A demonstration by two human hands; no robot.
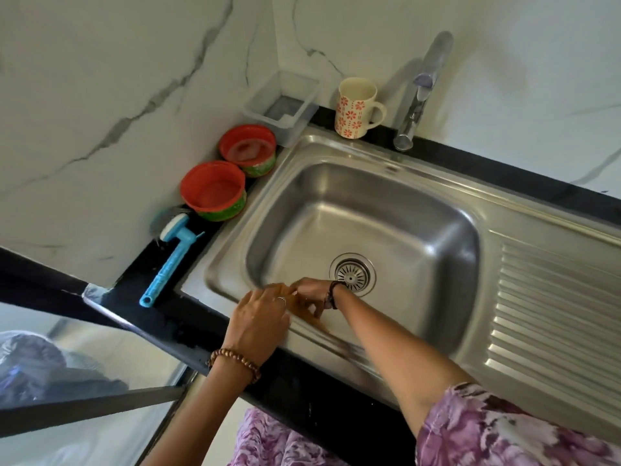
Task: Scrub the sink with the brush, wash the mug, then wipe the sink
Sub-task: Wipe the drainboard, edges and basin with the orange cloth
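We judge nothing begun—brush [171,260] and mug [357,109] sit untouched on the surface while both hands, left hand [260,317] and right hand [312,292], meet over the dry sink [420,183], their grip too blurred to tell.

no readable text, labels or numbers on anything in view

The black counter [188,327] carries a brush [168,264], 2 red tubs [215,190], a clear box [282,105] and a mug [356,109].

Two red tubs [213,191] [248,150] sit side by side on the black table [302,398], by the wall. A clear plastic box [280,105] stands behind them. A shiny tap [421,92] sticks up further along.
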